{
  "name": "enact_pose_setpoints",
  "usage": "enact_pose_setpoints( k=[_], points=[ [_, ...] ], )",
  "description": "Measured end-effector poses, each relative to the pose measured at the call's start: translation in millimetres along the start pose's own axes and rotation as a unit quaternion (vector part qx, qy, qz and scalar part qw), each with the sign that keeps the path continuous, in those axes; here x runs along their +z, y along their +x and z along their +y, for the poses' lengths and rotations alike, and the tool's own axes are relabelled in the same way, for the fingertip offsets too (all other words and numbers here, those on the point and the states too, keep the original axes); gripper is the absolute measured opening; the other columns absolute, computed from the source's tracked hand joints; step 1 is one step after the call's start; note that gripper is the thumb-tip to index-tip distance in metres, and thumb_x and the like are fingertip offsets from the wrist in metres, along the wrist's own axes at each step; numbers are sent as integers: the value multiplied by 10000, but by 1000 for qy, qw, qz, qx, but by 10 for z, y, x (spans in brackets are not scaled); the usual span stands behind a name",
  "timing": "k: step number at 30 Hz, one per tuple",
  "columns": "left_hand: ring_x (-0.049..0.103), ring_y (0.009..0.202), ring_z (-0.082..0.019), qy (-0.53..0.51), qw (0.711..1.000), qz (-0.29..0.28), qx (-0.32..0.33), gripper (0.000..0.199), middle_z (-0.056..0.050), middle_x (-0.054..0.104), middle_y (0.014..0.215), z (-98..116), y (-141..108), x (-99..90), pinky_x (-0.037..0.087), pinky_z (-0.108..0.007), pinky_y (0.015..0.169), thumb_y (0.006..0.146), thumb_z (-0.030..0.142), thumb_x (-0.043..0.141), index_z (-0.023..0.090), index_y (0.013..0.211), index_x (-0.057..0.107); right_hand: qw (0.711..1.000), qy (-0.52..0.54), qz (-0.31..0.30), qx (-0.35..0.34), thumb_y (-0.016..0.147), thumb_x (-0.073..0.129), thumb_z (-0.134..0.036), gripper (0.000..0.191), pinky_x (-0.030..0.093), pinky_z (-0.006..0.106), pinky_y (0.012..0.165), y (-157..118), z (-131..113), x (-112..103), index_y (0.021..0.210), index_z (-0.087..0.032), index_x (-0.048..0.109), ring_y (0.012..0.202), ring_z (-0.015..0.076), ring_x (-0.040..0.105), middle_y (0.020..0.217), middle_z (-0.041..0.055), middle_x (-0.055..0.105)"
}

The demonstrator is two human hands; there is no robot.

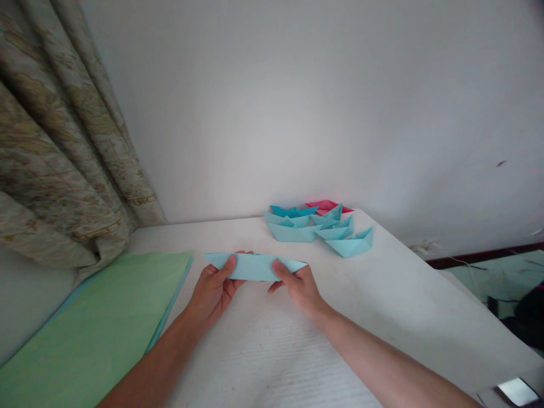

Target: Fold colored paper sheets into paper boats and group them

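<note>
A long, folded light blue paper (254,267) is held between both hands above the white table (263,340). Its two ends taper to points. My left hand (216,283) grips the left part, thumb on the front face and fingers behind and below. My right hand (300,283) grips the right part in the same way, its thumb pressed on the front. Behind the hands stand several light blue paper boats (297,231), with a darker blue boat (293,212) and a pink boat (327,207) near the wall.
Large green sheets (102,323) with blue ones beneath lie on the left. A patterned curtain (63,130) hangs at the left, beside the white wall (272,102). A shiny flat object (517,391) is at the lower right, past which cables run along the floor.
</note>
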State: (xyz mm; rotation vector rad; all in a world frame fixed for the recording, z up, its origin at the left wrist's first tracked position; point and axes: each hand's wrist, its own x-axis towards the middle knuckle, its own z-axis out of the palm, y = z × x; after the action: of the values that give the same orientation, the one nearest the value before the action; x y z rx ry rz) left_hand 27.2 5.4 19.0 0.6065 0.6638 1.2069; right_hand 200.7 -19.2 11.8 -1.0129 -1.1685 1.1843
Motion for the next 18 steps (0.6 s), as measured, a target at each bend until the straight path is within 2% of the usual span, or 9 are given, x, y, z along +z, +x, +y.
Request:
enact_pose_setpoints(
  k=[3,7,10,13,18],
  points=[
    [683,906,-261,5,1000,14,6,237,-138,732,917,-11,-4,10,576,-360,820,683,215,760,73,865,704,999,30,13,3,756,641,-473,348,555,287,492,22,-16,-9,817,-140,721,705,196,611,801,74,686],
    [700,833,-251,88,996,8,12,303,-102,745,874,-52,-32,25,583,-355,779,587,191,817,103,859,717,998,30,52,15,706,685,-473,344,541,284,474,53,0,-33,709,-129,700,616,177,596,694,62,663],
    [706,778,-253,133,990,43,22,279,-80,753,816,-74,-53,44,586,-345,738,524,193,841,118,770,733,997,33,51,37,641,745,-433,305,527,281,476,58,24,-33,697,-137,698,620,179,595,691,52,661],
    [705,737,-245,147,987,55,30,253,-72,753,775,-80,-62,54,586,-330,704,513,216,842,121,722,736,997,40,47,53,579,790,-381,264,504,280,484,51,30,-26,671,-153,692,610,171,580,678,34,652],
    [697,691,-227,160,985,41,45,274,-62,748,733,-82,-67,51,571,-334,695,508,236,840,134,741,737,998,27,45,41,602,781,-357,230,461,278,563,34,-4,-34,594,-160,663,568,139,538,594,0,613]
  ],
)
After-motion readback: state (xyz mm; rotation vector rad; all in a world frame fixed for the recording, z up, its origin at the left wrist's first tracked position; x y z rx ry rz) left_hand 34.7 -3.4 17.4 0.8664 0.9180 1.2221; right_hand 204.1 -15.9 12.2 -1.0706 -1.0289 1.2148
